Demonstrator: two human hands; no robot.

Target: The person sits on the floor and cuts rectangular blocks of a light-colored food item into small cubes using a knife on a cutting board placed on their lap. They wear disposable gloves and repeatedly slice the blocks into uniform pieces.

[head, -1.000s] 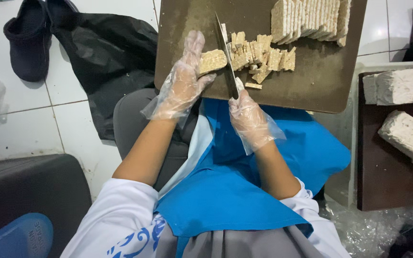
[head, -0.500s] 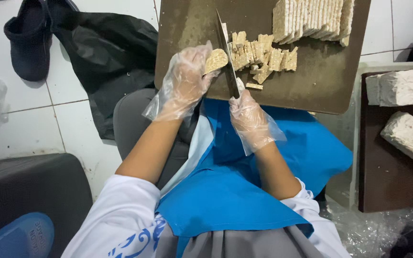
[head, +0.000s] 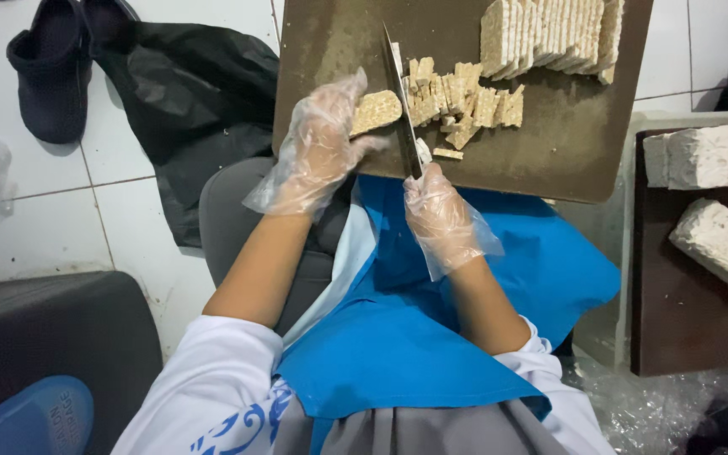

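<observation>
Tempeh slice (head: 375, 111) pinched in gloved left hand (head: 318, 152); knife (head: 401, 105) gripped by right hand (head: 440, 215), blade just beside it. Judged light, crumbly: best held by edges.

The cutting board (head: 541, 160) rests on the person's lap. On it, the knife (head: 399, 97) lies near its left side, the slice (head: 375, 111) just left of the blade, the cut pieces (head: 461, 101) just right of it, the row of slices (head: 549, 34) at the board's far right. Right of the board sits a tray (head: 684, 329) holding blocks (head: 718, 156). Left of the board, on the floor (head: 52, 219), lie a bag (head: 191, 101) and a shoe (head: 48, 72).
</observation>
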